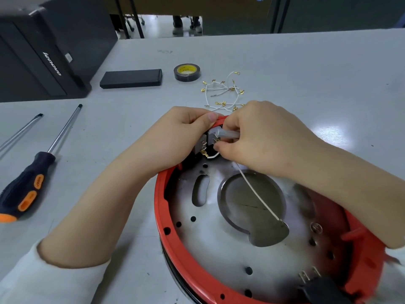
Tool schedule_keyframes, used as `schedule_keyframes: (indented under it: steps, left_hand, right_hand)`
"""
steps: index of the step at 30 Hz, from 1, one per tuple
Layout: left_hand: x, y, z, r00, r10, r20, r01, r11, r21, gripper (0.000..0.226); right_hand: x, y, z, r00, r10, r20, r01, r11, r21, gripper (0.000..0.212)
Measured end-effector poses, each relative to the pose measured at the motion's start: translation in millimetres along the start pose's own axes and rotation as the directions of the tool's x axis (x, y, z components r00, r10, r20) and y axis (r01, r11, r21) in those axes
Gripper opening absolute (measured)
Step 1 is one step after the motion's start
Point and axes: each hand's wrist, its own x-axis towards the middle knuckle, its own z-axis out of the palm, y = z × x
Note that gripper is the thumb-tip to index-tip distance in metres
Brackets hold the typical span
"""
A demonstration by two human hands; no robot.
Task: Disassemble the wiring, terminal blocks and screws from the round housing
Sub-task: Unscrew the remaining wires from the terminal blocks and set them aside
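The red housing (163, 212) lies on the grey table (306, 73), close to the person, its metal plate (219, 249) facing up. At its far rim sits a terminal block (208, 141). The left hand (175, 137) curls over the rim beside the block, thumb on the red edge. The right hand (263, 137) pinches a white wire (256, 194) at the block; the wire trails across the plate. Loose wires (223, 91) lie just beyond the hands, with tape (187, 72) near them. Two screwdrivers (32, 172) lie well to the left.
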Motion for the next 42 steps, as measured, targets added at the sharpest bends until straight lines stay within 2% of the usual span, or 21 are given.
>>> schedule_keyframes:
  steps: [4,9,14,19,28,34,36,38,40,42]
  left_hand:
    - [1,0,0,1.0,0.01,-0.02,-0.01,1.0,0.011,0.031]
    - [0,-1,-1,1.0,-0.006,0.004,0.006,1.0,0.004,0.03]
    - [2,-2,0,1.0,0.009,-0.015,-0.008,1.0,0.015,0.032]
    - [1,-1,-1,1.0,0.008,-0.011,-0.008,1.0,0.009,0.036]
    - [2,-2,0,1.0,0.008,-0.023,-0.008,1.0,0.002,0.04]
    - [2,-3,0,1.0,-0.009,0.002,0.009,0.999,-0.038,0.031]
    - [2,-5,-2,1.0,-0.019,0.025,0.02,0.999,-0.048,0.03]
    - [4,-6,-3,0.999,-0.019,0.048,0.021,0.999,-0.037,0.03]
    - [4,-6,-4,0.997,-0.003,0.071,0.005,1.0,-0.031,0.029]
    - [4,-5,-5,0.996,0.019,0.09,-0.015,0.999,-0.042,0.028]
  right_hand:
    - [3,1,2,0.999,-0.004,0.041,0.001,0.997,0.082,0.044]
    - [5,6,2,0.999,0.019,0.043,-0.024,0.993,0.117,0.024]
    - [4,-1,1,0.999,-0.024,0.042,0.019,0.995,0.103,0.038]
    - [4,-2,0,0.997,-0.028,0.072,0.02,0.994,0.106,0.031]
    - [4,-4,0,0.998,-0.013,0.053,0.01,0.998,0.07,0.036]
    - [5,3,-2,0.994,-0.029,0.106,0.013,0.989,0.15,0.024]
    - [5,8,-9,0.988,-0.031,0.154,-0.005,0.975,0.224,0.033]
    - [7,14,-19,0.99,-0.005,0.141,-0.058,0.895,0.443,0.044]
    - [10,19,-31,0.987,0.038,0.153,-0.138,0.677,0.723,0.045]
    - [14,21,-37,0.99,0.012,0.143,-0.129,0.498,0.857,0.047]
